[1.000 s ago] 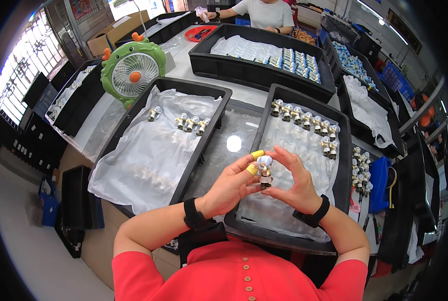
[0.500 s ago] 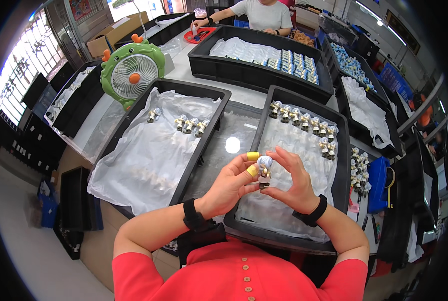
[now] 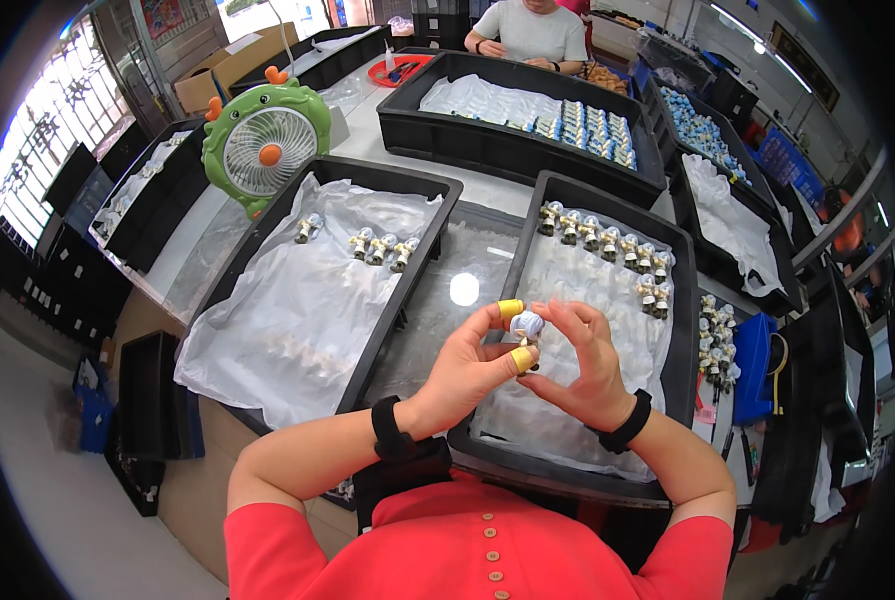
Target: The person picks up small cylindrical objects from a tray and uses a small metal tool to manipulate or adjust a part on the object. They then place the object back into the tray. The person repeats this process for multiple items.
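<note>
A small figurine [image 3: 526, 326] with pale blue-grey hair is held up between my two hands, over the right-hand tray. My left hand [image 3: 464, 362], with yellow wraps on thumb and index finger, pinches it from the left, and the thumb covers much of its body. My right hand [image 3: 589, 370] curls round the other side, fingertips by the head and thumb by the feet. Beneath, the right black tray [image 3: 689, 330] is lined with white sheeting, and similar figurines [image 3: 609, 242] lie in rows at its far end.
At left, another lined black tray [image 3: 229, 268] holds several figurines. A green fan [image 3: 267, 148] stands behind it. Farther back are a tray of blue-and-white figures [image 3: 517, 165] and a seated person [image 3: 532, 35]. More figurines [image 3: 717, 340] and a blue bin [image 3: 757, 368] sit at right.
The figurine has turned and tipped in my fingers, and my left thumb has slid down across its body. Across the table, the other person's hand has drawn back from the red dish.
</note>
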The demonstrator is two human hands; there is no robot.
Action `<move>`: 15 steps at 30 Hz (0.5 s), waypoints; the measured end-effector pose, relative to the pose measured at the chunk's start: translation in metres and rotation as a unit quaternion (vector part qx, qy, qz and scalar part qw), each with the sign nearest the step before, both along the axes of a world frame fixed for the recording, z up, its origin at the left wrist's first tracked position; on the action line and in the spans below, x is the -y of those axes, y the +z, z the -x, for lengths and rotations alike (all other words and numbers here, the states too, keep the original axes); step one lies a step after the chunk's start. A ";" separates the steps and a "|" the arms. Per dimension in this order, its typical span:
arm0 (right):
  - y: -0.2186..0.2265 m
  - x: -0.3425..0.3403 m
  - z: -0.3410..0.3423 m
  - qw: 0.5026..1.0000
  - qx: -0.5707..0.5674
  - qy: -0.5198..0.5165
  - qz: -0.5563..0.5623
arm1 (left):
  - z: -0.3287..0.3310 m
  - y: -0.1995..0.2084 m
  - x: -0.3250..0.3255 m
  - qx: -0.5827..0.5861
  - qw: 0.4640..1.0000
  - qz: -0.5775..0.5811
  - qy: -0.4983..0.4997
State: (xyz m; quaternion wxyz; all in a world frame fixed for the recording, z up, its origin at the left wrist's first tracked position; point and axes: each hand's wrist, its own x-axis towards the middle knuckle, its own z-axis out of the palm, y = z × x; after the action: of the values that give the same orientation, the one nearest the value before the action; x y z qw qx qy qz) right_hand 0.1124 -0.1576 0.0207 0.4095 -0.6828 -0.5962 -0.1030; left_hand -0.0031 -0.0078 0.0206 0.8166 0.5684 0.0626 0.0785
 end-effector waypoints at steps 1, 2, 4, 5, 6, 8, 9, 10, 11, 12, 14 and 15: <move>0.000 0.000 0.001 1.000 0.000 0.004 -0.003 | 0.000 0.000 0.000 -0.002 0.999 0.038 -0.010; 0.000 0.000 0.002 1.000 0.001 0.008 -0.005 | 0.000 0.000 -0.002 -0.003 0.997 0.075 -0.021; 0.002 0.000 0.003 1.000 0.006 0.022 -0.015 | 0.000 0.000 -0.005 -0.006 0.988 0.147 -0.053; 0.003 -0.001 0.003 0.999 0.009 0.029 -0.019 | 0.000 0.001 -0.007 -0.007 0.981 0.180 -0.075; 0.003 -0.001 0.003 0.999 -0.002 0.028 -0.022 | -0.001 0.001 -0.008 -0.009 0.972 0.214 -0.096; 0.003 -0.001 0.005 0.999 -0.022 0.027 -0.027 | -0.002 0.001 -0.009 -0.006 0.963 0.240 -0.120; 0.002 -0.002 0.006 0.998 -0.050 0.032 -0.030 | -0.002 0.001 -0.009 -0.005 0.958 0.253 -0.132; 0.002 -0.003 0.008 0.996 -0.078 0.037 -0.033 | -0.003 0.000 -0.009 -0.001 0.956 0.255 -0.143; 0.001 -0.002 0.009 0.993 -0.106 0.042 -0.036 | -0.004 -0.001 -0.010 0.003 0.955 0.256 -0.153; 0.002 -0.002 0.009 0.995 -0.086 0.037 -0.027 | -0.004 -0.002 -0.010 0.007 0.953 0.258 -0.162; 0.006 0.000 0.008 0.998 -0.047 0.027 -0.008 | -0.003 -0.003 -0.010 -0.011 0.950 0.272 -0.151; 0.006 0.001 0.006 0.999 -0.032 0.022 -0.009 | -0.003 -0.003 -0.010 -0.019 0.949 0.279 -0.146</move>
State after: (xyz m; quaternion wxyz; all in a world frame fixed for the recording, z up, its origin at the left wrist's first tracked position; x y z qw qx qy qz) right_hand 0.1060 -0.1583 0.0272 0.4366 -0.6687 -0.5968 -0.0780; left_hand -0.0002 0.0019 0.0178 0.9438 0.3220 0.0142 -0.0728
